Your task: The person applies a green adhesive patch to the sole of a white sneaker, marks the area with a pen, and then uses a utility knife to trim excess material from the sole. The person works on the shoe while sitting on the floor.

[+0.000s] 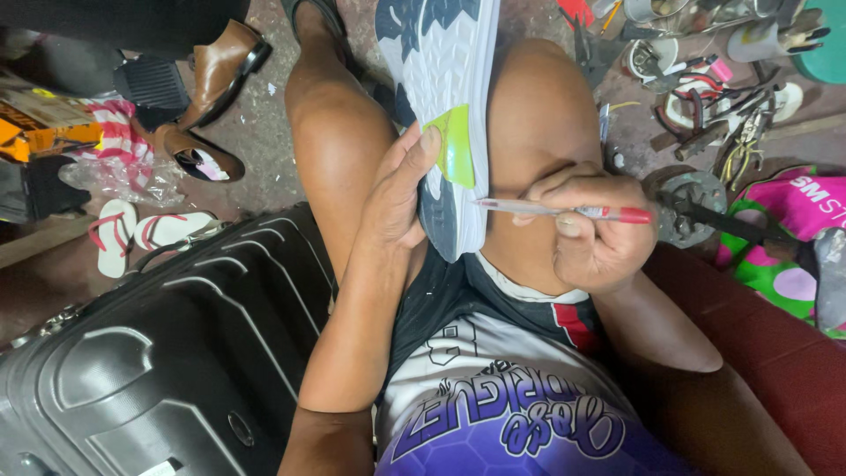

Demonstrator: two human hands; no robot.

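A sports shoe (441, 79) with a white and dark blue sole and a lime green heel patch (456, 145) rests sole-up between my knees. My left hand (398, 189) grips its heel end, thumb near the green patch. My right hand (590, 234) holds a clear pen with a red cap (564, 211) sideways, its tip touching the sole's edge just below the green patch.
A dark hard-shell suitcase (167, 353) stands at my left. Brown leather shoes (216, 88) and white flip-flops with red straps (145, 231) lie on the floor beyond it. Pliers, scissors and small tools (714, 88) clutter the floor at upper right, beside a pink and green bag (784, 247).
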